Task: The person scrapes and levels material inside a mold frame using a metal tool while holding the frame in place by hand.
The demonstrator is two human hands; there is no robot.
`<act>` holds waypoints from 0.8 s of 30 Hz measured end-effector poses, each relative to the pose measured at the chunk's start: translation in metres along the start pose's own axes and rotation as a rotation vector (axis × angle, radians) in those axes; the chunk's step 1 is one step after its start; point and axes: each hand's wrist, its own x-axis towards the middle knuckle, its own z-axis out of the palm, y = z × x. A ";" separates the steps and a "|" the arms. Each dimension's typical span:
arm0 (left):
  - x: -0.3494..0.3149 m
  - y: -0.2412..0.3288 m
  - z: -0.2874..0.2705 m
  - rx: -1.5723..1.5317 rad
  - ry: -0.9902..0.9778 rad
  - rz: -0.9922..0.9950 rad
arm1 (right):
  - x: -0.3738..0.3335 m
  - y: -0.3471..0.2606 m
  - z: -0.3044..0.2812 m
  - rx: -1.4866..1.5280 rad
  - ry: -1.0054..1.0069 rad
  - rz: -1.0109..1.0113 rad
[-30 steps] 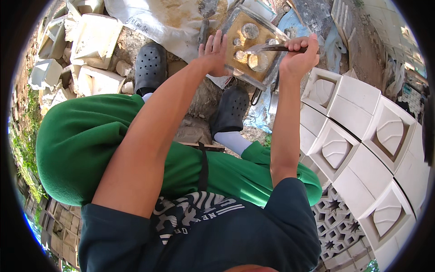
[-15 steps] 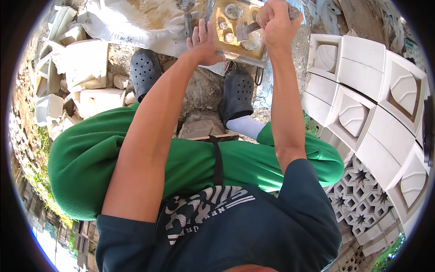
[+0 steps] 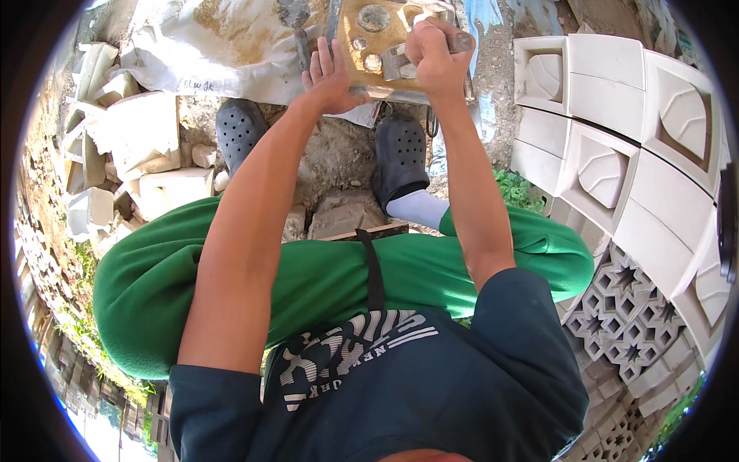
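My right hand (image 3: 437, 61) is closed round the handle of a hammer (image 3: 396, 63), whose grey head hangs low over a shallow metal-edged mould tray (image 3: 412, 97). The tray has a tan floor with several round greyish-white pieces; a large disc (image 3: 374, 18) lies toward its far side. My right hand covers part of the tray's right side. At the tray's near left corner, my left hand (image 3: 331, 83) is open, its fingers stretched away from me and its thumb toward the tray. Whether that hand touches the rim I cannot tell.
A trowel (image 3: 300, 42) lies left of the tray on a white sack (image 3: 223, 65) strewn with sand. Broken pale blocks (image 3: 142, 131) are piled at the left. Cast white blocks (image 3: 604, 173) and star-patterned lattice blocks (image 3: 627, 308) stand at the right. My dark clogs (image 3: 400, 154) are just below the tray.
The hammer has come down and nearer the tray's surface, its head now turned flatter. The tray and both hands sit slightly farther left and higher in view. The left hand stays open.
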 end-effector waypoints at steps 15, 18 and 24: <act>0.004 -0.003 0.002 -0.023 0.063 0.039 | -0.032 0.006 0.002 0.165 0.239 -0.072; 0.004 -0.008 0.005 -0.052 0.068 0.027 | -0.026 0.005 0.017 0.014 0.207 -0.093; -0.005 -0.002 0.004 -0.091 0.104 0.058 | -0.042 0.013 0.008 0.056 0.209 -0.105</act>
